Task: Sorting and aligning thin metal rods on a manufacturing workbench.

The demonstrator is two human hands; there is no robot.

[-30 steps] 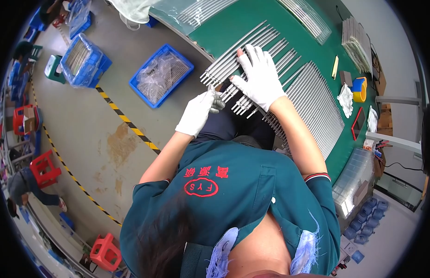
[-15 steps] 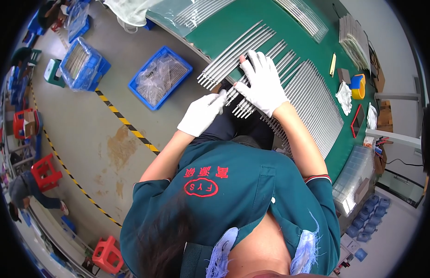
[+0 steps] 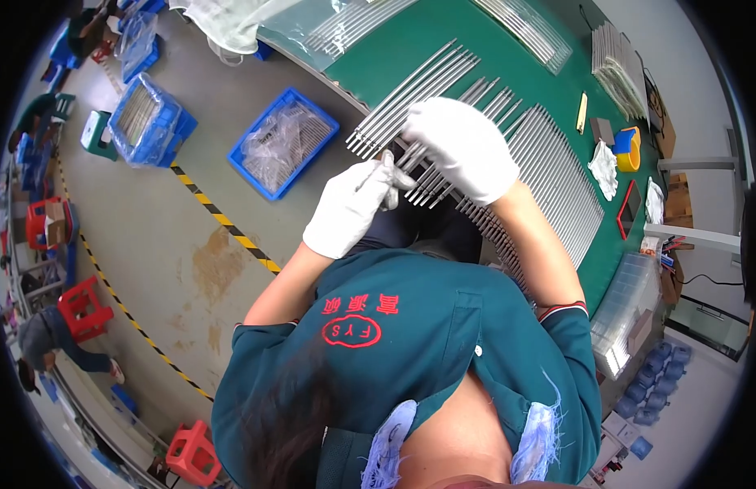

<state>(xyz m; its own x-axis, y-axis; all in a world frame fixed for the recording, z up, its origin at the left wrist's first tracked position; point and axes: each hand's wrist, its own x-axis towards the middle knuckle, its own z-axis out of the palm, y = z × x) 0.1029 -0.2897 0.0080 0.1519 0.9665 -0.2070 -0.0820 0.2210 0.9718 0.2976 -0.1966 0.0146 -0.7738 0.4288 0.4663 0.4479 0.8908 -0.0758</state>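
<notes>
Both my hands wear white gloves. My left hand [image 3: 351,204] is closed at the near edge of the green table, its fingertips pressed together by the ends of slim metal rods [image 3: 433,189]. What lies between those fingertips is too small to tell. My right hand [image 3: 467,151] curls over the middle rods, fingers bent down onto a metal rod [image 3: 409,155] that shows between the two hands; its fingertips are partly hidden. A separate group of silver rods [image 3: 410,94] lies to the left of my right hand, and a wide row of rods [image 3: 557,183] spreads to its right.
A blue crate [image 3: 333,130] with plastic-wrapped rods stands on the floor at the left. Bagged rods [image 3: 528,33] lie at the table's far side. A yellow tape roll [image 3: 630,155], a crumpled white cloth [image 3: 603,169] and a red-framed tray [image 3: 629,210] sit at the right.
My right hand has gone from spread fingers flat over the rods to a curled grasp. My left hand has shifted slightly right and nearer to me.
</notes>
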